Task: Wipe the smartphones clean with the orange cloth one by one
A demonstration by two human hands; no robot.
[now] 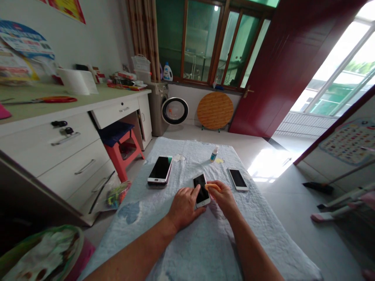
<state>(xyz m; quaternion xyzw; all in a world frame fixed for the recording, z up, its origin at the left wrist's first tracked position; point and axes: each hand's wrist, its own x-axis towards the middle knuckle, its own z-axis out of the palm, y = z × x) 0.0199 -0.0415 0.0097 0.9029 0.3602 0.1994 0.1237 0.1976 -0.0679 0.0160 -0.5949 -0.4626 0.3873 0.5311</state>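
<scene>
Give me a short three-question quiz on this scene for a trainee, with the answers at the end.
1. Multiple choice: which hand holds the orange item?
A) the left
B) the right
C) neither

2. True or false: the small bottle is lying on its side.

3. Count: how many phone screens can be seen facing up?

Key:
1. B, the right hand.
2. False; the small bottle stands upright.
3. Three: the left phone, the middle phone and the right phone.

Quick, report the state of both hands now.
Left hand: fingers touching the white phone; whether they grip it cannot be told.
Right hand: closed, holding a small orange item against the phone.
</scene>
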